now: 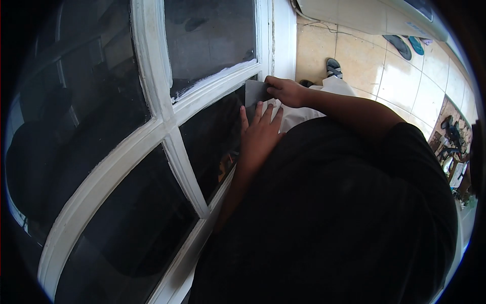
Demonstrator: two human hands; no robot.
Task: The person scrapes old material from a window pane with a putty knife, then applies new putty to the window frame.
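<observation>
A thin grey sheet (254, 92), perhaps paper or plastic, lies against a dark glass pane (212, 131) in a white-framed door or window (164, 119). My right hand (286, 92) pinches its edge beside the upright frame. Just below, my left hand (261, 126) has its fingers spread, the tips at the sheet's lower edge. How firmly those fingertips press cannot be made out. Rough white paint (215, 81) smears the bottom edge of the pane above.
Dark panes fill the left side. On the tiled floor (357, 61) are a worn dark sandal (333, 67) and loose slippers (398, 46). A pale vehicle (374, 15) stands at the top, and assorted items (453, 137) lie at far right.
</observation>
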